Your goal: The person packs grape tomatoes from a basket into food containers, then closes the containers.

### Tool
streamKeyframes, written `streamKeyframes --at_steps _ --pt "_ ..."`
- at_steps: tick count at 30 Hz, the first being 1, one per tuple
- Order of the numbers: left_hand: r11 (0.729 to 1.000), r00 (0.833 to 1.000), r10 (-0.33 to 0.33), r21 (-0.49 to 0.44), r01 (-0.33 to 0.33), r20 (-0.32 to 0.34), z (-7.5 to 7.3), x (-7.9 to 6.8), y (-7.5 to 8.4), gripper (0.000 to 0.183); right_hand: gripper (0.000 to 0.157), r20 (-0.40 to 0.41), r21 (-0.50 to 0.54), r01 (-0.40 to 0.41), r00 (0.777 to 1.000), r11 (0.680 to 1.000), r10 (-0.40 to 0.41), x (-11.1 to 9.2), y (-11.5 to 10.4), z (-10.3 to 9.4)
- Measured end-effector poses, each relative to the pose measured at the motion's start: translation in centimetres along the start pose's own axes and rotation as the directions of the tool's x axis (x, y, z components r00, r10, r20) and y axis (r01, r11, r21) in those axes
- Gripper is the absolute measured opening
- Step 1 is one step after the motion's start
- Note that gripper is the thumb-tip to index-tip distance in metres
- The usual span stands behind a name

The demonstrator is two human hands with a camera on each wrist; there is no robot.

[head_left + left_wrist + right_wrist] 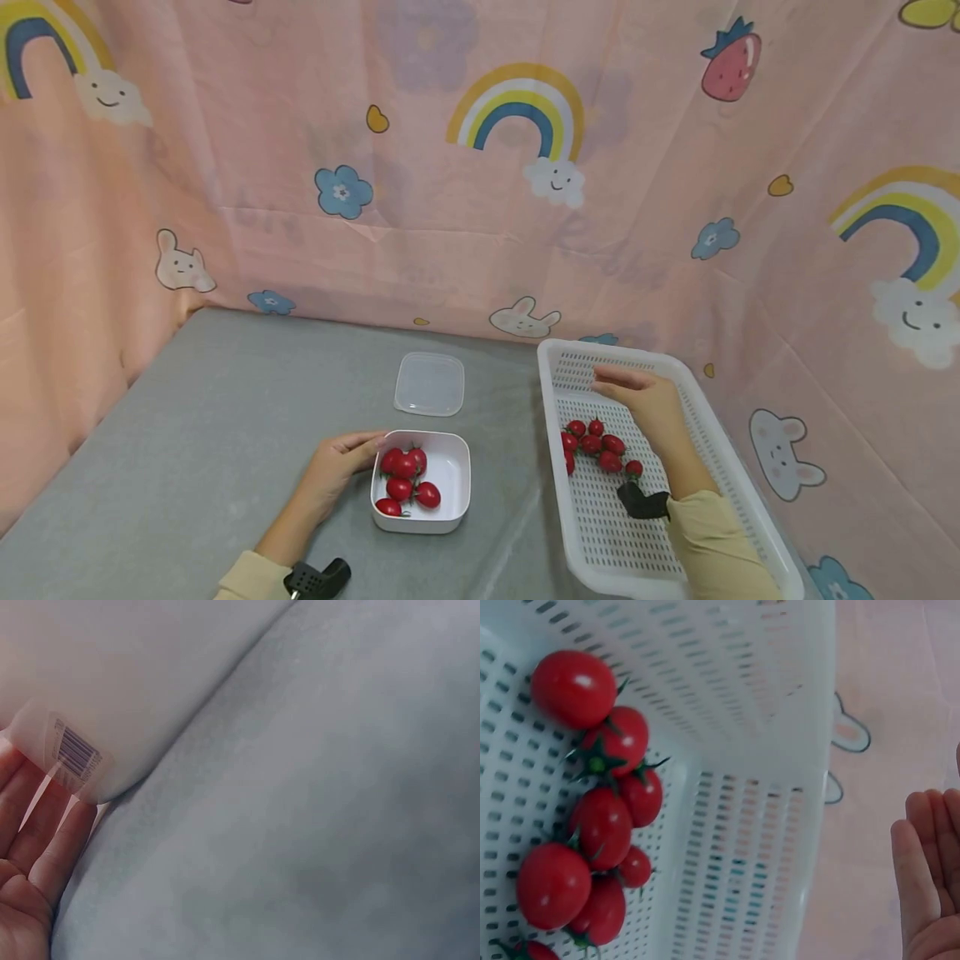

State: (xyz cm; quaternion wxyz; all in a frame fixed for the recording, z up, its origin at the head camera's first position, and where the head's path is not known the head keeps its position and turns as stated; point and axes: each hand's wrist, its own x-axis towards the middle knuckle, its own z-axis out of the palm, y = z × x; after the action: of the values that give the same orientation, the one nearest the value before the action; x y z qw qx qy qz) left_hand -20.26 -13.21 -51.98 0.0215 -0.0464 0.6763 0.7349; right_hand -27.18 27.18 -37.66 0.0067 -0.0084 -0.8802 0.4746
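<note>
My left hand (339, 467) rests against the left side of a small white box (456, 479), its fingertips at the upper left corner. In the left wrist view its fairly straight fingers (60, 851) reach the box wall beside a barcode label (77, 754). Inside the box lie several red cherry tomatoes (400, 489) with green stems. Over the far part of a white perforated basket (573, 533), my right hand (652, 408) holds nothing, fingers extended. More cherry tomatoes (600, 829) sit in a cluster on the basket floor, to the left of and below that hand.
A translucent square lid (430, 384) lies on the grey tabletop (225, 433) just behind the box. The basket stands at the right, close to a pink printed curtain (420, 250) that hangs behind and along both sides.
</note>
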Motion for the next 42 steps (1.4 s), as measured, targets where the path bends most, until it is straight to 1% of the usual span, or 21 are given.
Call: streamKeyframes --at_steps 5,7,10,15,19,25,28,33,38,40,42 --pt "1.0 1.0 -0.007 0.002 0.007 -0.001 0.0 0.0 0.0 0.036 0.052 0.02 -0.03 0.014 1.0 0.999 -0.013 0.6 1.8 -0.2" --pt "1.0 1.0 -0.009 0.008 0.009 -0.006 0.1 0.0 0.0 0.035 0.053 0.021 -0.042 0.007 1.0 0.999 -0.006 0.8 2.4 -0.2" --pt "1.0 1.0 -0.007 0.014 0.007 -0.01 0.1 0.1 0.0 0.035 0.053 0.001 -0.066 -0.024 1.0 0.998 0.024 1.0 3.3 -0.2" --pt "1.0 1.0 -0.006 0.012 0.006 -0.012 0.1 0.0 0.0 0.035 0.056 0.015 -0.075 -0.066 0.998 0.995 0.067 1.2 4.4 -0.5" --pt "1.0 1.0 -0.008 0.015 0.008 -0.018 0.1 0.0 0.1 0.034 0.058 0.06 -0.063 -0.082 0.995 0.995 0.086 1.6 5.2 -0.7" --pt "1.0 1.0 -0.007 0.017 0.007 -0.008 0.1 0.0 0.0 0.035 0.059 0.108 -0.091 -0.144 0.982 0.985 0.154 2.0 6.3 -0.7" --pt "1.0 1.0 -0.008 0.005 0.008 -0.011 0.1 0.0 0.0 0.035 0.06 0.119 -0.083 -0.171 0.976 0.982 0.18 2.4 7.0 -0.5" --pt "1.0 1.0 -0.012 0.001 0.012 -0.012 0.1 0.0 0.1 0.035 0.057 0.123 -0.042 -0.181 0.975 0.983 0.185 3.0 8.0 -0.2" --pt "1.0 1.0 -0.013 0.016 0.013 -0.013 0.1 0.0 0.1 0.035 0.056 0.131 -0.084 -0.186 0.972 0.979 0.196 3.1 8.5 0.1" --pt "1.0 1.0 -0.015 0.019 0.015 -0.018 0.1 0.0 0.1 0.035 0.054 0.142 -0.098 -0.175 0.972 0.98 0.188 3.1 8.7 0.3" --pt "1.0 1.0 -0.019 0.022 0.019 -0.021 0.1 0.0 0.0 0.034 0.053 0.142 -0.093 -0.178 0.971 0.98 0.19 3.1 9.0 0.5"
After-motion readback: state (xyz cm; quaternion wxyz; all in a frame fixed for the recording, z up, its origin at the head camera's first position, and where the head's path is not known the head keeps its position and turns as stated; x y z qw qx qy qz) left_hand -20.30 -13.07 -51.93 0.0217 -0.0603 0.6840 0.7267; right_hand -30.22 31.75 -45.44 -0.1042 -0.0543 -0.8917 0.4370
